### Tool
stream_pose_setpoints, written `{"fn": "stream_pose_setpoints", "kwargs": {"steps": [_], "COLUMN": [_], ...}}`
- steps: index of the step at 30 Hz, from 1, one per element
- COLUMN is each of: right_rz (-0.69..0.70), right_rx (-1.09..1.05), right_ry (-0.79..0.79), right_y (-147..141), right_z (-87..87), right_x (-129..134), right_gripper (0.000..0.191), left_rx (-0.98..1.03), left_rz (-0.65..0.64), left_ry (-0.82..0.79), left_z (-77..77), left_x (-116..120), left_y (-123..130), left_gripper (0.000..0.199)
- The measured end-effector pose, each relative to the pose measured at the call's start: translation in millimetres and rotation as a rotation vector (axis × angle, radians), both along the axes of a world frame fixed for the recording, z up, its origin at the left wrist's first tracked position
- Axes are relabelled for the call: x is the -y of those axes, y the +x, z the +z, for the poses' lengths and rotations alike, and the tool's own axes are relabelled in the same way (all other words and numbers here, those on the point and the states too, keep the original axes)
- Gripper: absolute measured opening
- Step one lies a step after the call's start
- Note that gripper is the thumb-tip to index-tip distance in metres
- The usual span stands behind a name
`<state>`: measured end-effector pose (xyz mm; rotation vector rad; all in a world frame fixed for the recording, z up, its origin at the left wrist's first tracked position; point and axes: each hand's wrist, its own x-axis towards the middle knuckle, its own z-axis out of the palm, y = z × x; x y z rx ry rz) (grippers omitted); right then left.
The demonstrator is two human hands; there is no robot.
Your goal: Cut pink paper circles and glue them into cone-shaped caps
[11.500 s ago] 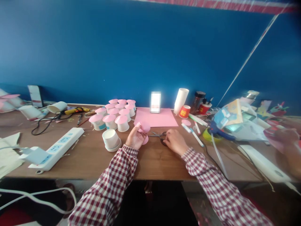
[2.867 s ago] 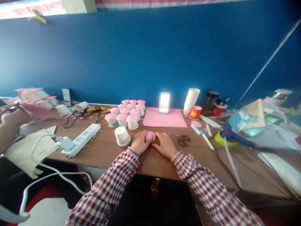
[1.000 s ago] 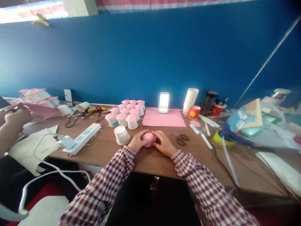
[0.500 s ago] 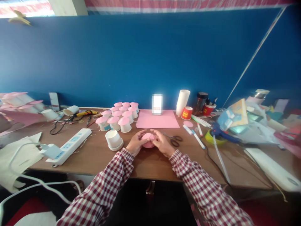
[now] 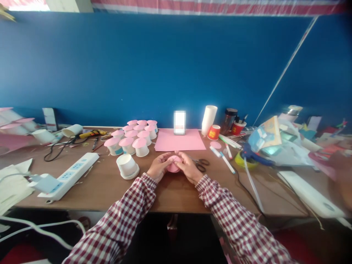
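Note:
Between my two hands is a round pink paper disc (image 5: 173, 165), its face toward me. My left hand (image 5: 159, 167) is closed round its left edge, thumb on the face. From the right, my right hand (image 5: 189, 167) grips the same disc, thumb also on its face. What lies beneath the disc is hidden. Left of my hands stands a white cup (image 5: 126, 165) upside down in a wider rim. Behind it are several white cups topped with pink discs (image 5: 140, 143). Pink paper sheets (image 5: 181, 141) lie beyond my hands.
Scissors (image 5: 202, 165) lie just right of my right hand. A power strip (image 5: 73, 174) is at the left. Markers (image 5: 227, 162), a red cup (image 5: 213, 132), tall stacked cups (image 5: 209, 119) and a blue-handled tool (image 5: 255, 158) stand or lie to the right.
The camera view has turned slightly right, so the table items appear further left. Both thumbs have moved inward over the pink disc, which stays between my hands.

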<state>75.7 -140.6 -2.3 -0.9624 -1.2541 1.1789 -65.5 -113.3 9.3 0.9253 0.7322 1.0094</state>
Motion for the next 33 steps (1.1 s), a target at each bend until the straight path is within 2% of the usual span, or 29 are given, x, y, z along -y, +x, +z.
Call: {"fn": "stream_pose_setpoints", "kwargs": {"steps": [3, 5, 11, 14, 18, 21, 24, 27, 29, 30, 32, 33], "right_rz": [0.009, -0.011, -0.245, -0.351, -0.401, -0.4, -0.414, -0.491, -0.509, -0.474, -0.381, -0.379], "right_rx": [-0.009, 0.029, 0.44, 0.684, 0.797, 0.906, 1.012, 1.163, 1.246, 1.234, 1.128, 1.064], "right_ry": [-0.039, -0.036, 0.006, 0.013, -0.025, -0.045, -0.052, 0.048, 0.183, 0.25, 0.402, 0.463], "right_y": [8, 19, 76, 102, 124, 134, 140, 134, 117, 105, 74, 58], "right_z": [2.3, 7.9, 26.3, 25.2, 22.1, 26.8, 35.4, 40.8, 40.3, 38.8, 34.0, 31.2], "right_x": [-5, -11, -52, -81, -111, -120, -119, -109, -94, -83, -58, -46], "right_gripper": [0.05, 0.05, 0.047, 0.047, 0.049, 0.048, 0.04, 0.034, 0.034, 0.033, 0.032, 0.032], "left_rx": [-0.04, -0.08, -0.3, -0.398, -0.523, -0.561, -0.57, -0.574, -0.571, -0.564, -0.544, -0.541], "left_rz": [0.03, 0.095, 0.261, 0.277, 0.255, 0.251, 0.244, 0.233, 0.214, 0.207, 0.185, 0.195], "left_ry": [0.025, 0.065, 0.292, 0.411, 0.537, 0.562, 0.552, 0.57, 0.592, 0.597, 0.589, 0.579], "left_z": [1.0, 1.8, -2.9, -11.0, -18.5, -19.1, -19.3, -21.3, -22.0, -21.8, -19.7, -18.2], "left_x": [-3, -7, -17, -15, -9, -8, -8, -7, -5, -4, -2, -1], "left_y": [3, 5, 10, 12, 12, 11, 11, 12, 13, 13, 14, 14], "left_gripper": [0.046, 0.046, 0.041, 0.037, 0.031, 0.03, 0.029, 0.027, 0.026, 0.026, 0.027, 0.028]}}
